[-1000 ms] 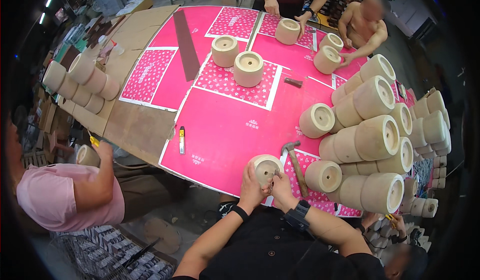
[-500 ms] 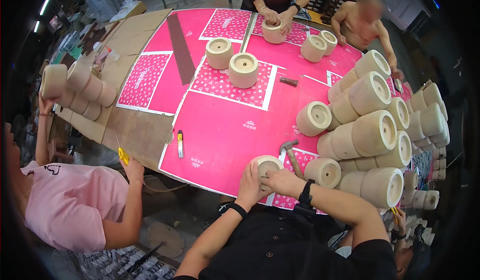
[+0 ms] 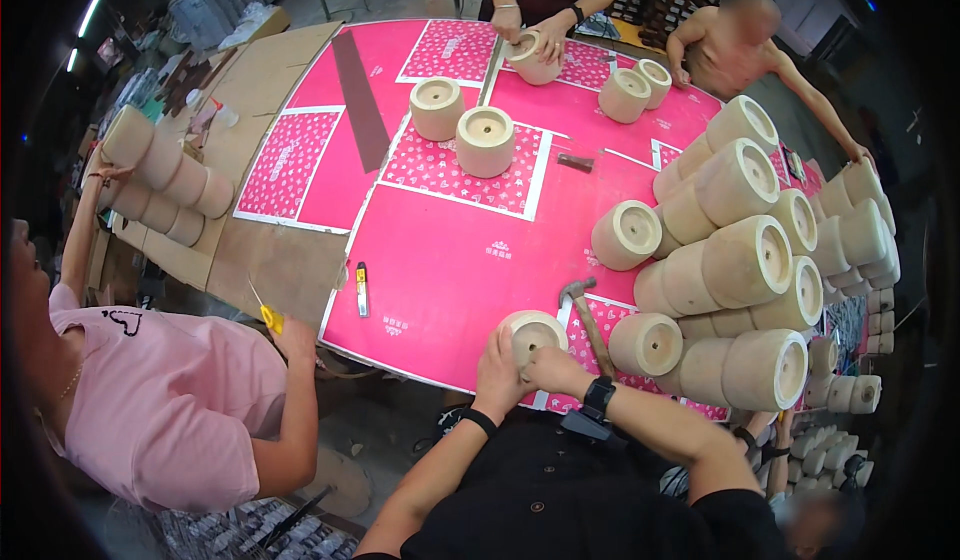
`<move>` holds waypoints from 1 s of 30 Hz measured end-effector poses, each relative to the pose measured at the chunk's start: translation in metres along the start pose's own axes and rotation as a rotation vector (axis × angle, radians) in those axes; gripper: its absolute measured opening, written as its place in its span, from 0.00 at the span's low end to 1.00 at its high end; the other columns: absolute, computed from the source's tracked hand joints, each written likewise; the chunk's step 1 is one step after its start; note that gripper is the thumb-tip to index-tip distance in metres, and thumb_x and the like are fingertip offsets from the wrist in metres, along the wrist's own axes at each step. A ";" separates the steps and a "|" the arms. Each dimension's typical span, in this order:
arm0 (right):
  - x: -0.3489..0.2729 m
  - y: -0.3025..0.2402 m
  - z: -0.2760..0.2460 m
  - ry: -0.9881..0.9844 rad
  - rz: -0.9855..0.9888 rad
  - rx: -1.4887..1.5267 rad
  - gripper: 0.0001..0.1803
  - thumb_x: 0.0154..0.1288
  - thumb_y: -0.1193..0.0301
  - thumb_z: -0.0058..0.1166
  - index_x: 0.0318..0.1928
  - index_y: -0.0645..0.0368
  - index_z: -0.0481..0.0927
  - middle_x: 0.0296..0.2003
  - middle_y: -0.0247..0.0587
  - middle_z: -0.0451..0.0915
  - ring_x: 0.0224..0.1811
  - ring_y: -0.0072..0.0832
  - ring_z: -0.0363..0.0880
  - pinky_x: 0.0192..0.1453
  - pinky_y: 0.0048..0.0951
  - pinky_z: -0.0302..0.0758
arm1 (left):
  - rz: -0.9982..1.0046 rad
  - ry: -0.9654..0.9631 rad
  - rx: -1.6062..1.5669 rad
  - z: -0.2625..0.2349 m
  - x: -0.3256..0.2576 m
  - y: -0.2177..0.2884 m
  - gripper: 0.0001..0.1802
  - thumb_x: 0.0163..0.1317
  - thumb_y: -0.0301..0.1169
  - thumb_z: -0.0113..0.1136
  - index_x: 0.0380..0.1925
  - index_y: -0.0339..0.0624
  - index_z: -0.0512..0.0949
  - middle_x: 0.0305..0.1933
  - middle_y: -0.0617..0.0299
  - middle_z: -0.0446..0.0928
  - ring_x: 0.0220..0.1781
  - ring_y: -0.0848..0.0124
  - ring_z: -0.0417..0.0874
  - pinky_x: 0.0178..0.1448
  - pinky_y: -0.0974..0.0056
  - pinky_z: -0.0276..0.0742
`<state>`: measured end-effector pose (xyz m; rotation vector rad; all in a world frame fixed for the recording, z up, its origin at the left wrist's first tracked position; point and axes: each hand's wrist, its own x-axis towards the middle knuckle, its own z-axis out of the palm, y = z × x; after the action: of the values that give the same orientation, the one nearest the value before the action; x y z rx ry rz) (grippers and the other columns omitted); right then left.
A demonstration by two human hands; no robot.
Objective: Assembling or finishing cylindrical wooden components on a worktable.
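Note:
At the table's near edge, a round pale wooden piece (image 3: 541, 332) with a recessed top stands tilted slightly. My left hand (image 3: 496, 372) wraps round its left side. Closed fingers of my right hand (image 3: 557, 371) press at the near rim of the recess; what they hold, if anything, is hidden. Just right of the piece lies a claw hammer (image 3: 590, 328) with a wooden handle. Past the hammer sits another round wooden piece (image 3: 646, 345) with a hole in its recess.
Stacked wooden cylinders (image 3: 735, 265) rise along the right side. A yellow utility knife (image 3: 362, 290) lies on the pink table covering (image 3: 440, 260). At left, a pink-shirted person holds a yellow-handled tool (image 3: 270, 318). Across the table, a co-worker's hands (image 3: 545, 40) hold another wooden piece.
My right hand has shifted slightly down and left on the piece's rim. The pink-shirted person's yellow-handled tool has moved right. The co-worker opposite has tilted their wooden piece and moved it left.

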<state>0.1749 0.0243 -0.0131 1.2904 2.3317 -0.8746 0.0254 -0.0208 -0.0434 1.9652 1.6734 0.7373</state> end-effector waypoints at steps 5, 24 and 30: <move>0.004 -0.021 0.004 0.294 0.379 1.730 0.10 0.69 0.70 0.45 0.36 0.61 0.78 0.22 0.36 0.74 0.21 0.26 0.74 0.24 0.30 0.71 | -0.103 0.078 -0.001 0.006 0.002 0.006 0.67 0.36 0.47 0.80 0.69 0.31 0.47 0.62 0.38 0.62 0.60 0.40 0.70 0.61 0.48 0.71; -0.031 0.006 -0.065 0.076 -0.266 -0.215 0.10 0.61 0.67 0.51 0.36 0.59 0.80 0.32 0.53 0.82 0.37 0.43 0.85 0.37 0.45 0.79 | 0.003 -0.234 -0.089 -0.019 0.031 -0.006 0.72 0.32 0.51 0.82 0.71 0.35 0.46 0.70 0.40 0.58 0.73 0.46 0.60 0.72 0.49 0.62; -0.004 0.030 -0.049 0.437 -0.354 -0.618 0.07 0.59 0.68 0.52 0.34 0.56 0.81 0.27 0.36 0.80 0.24 0.31 0.81 0.23 0.32 0.75 | 0.001 -0.232 -0.090 -0.020 0.031 -0.002 0.74 0.31 0.50 0.83 0.72 0.33 0.44 0.70 0.38 0.57 0.73 0.46 0.60 0.73 0.48 0.61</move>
<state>0.2024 0.0654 0.0155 0.8725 2.8852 0.0977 0.0145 0.0097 -0.0262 1.9086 1.4766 0.5517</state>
